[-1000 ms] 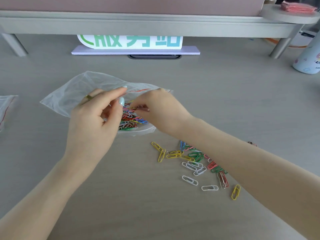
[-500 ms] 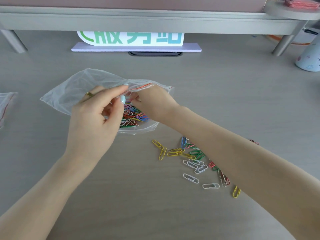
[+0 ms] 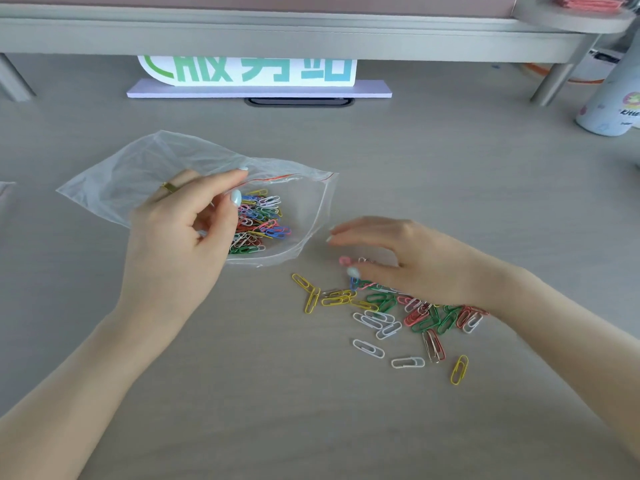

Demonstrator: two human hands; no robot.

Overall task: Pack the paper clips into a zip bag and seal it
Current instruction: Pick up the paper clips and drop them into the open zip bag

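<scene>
One view only — head-worn, wide-angle, looking forward and down over grey desk [image 3: 450, 174]. Close range: both forearms enter from bottom corners, left hand [image 3: 180, 237] and right hand [image 3: 408, 265] mid-frame. Far edge takes in raised shelf [image 3: 277, 32] and sign [image 3: 247, 69] beneath it — straight lines bow near borders. No second view, so nothing shared.

Two bare forearms are seen, with no sleeves worn on either. On the left hand [image 3: 173, 244] a gold-coloured band ring [image 3: 168, 187] is worn on one finger. The fingernails of both hands are kept long and rounded and are painted a pale, light-blue polish. Nothing is worn on the right hand [image 3: 412, 263] or on either wrist.
</scene>
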